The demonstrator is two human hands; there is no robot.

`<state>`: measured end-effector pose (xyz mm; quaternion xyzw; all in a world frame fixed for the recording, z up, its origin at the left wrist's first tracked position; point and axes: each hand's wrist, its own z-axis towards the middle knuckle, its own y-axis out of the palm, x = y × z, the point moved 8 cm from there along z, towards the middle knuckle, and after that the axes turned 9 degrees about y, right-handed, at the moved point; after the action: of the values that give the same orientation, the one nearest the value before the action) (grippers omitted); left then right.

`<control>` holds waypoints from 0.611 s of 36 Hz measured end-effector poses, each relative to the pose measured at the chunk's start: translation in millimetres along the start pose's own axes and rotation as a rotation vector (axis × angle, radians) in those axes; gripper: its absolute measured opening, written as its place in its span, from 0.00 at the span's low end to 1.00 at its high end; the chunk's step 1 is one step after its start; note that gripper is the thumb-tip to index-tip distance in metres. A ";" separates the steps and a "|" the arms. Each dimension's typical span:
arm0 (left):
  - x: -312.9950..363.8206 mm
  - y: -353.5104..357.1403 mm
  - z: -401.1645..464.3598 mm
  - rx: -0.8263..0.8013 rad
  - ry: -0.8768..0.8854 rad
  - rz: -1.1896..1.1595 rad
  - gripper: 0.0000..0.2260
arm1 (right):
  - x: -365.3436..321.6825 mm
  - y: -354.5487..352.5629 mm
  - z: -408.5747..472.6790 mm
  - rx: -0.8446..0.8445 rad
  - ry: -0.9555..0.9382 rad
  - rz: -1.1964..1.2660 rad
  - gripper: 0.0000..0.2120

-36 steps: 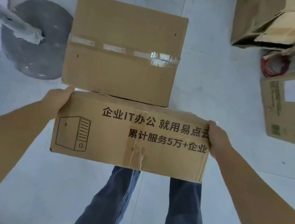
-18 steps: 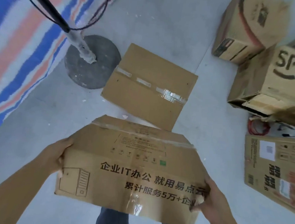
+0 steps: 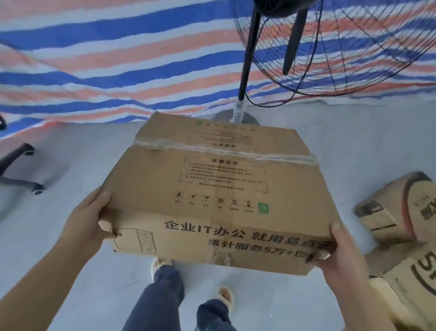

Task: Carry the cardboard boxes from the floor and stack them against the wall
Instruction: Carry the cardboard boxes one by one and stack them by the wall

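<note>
Cardboard fills the grasp: the left hand (image 3: 91, 222) and right hand (image 3: 340, 249) each clamp a near corner of the box (image 3: 220, 189), thumbs on top and fingers curled under, which I judge keeps the wide load level and off the floor (image 3: 48, 256) above the walking feet. Its flaps are taped shut, so any contents are hidden. Beyond it stand a fan (image 3: 248, 63) and a striped tarp (image 3: 104, 39), with two more boxes (image 3: 401, 211) lying closed at the right and a chair (image 3: 0, 171) at the left.

light: bright, even, soft shadows | blur: motion smear at lower right | distortion: wide-angle bending at edges
</note>
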<state>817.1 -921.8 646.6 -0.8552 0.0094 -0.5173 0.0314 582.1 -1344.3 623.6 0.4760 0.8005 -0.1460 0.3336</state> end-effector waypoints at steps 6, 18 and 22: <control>-2.5 -82.9 -92.6 0.187 0.101 -0.182 0.11 | -19.8 44.5 -44.4 -0.197 -0.095 -0.128 0.08; -78.0 -328.4 -281.6 0.747 0.211 -0.453 0.10 | 86.2 244.2 -186.0 -0.578 -0.101 -0.436 0.17; -122.4 -417.0 -363.0 0.966 0.257 -0.518 0.10 | 165.7 308.8 -258.7 -0.737 -0.090 -0.605 0.11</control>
<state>432.1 -515.7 732.9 -0.6482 -0.4352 -0.5535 0.2899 691.6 -935.8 728.1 0.0648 0.8863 0.0367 0.4570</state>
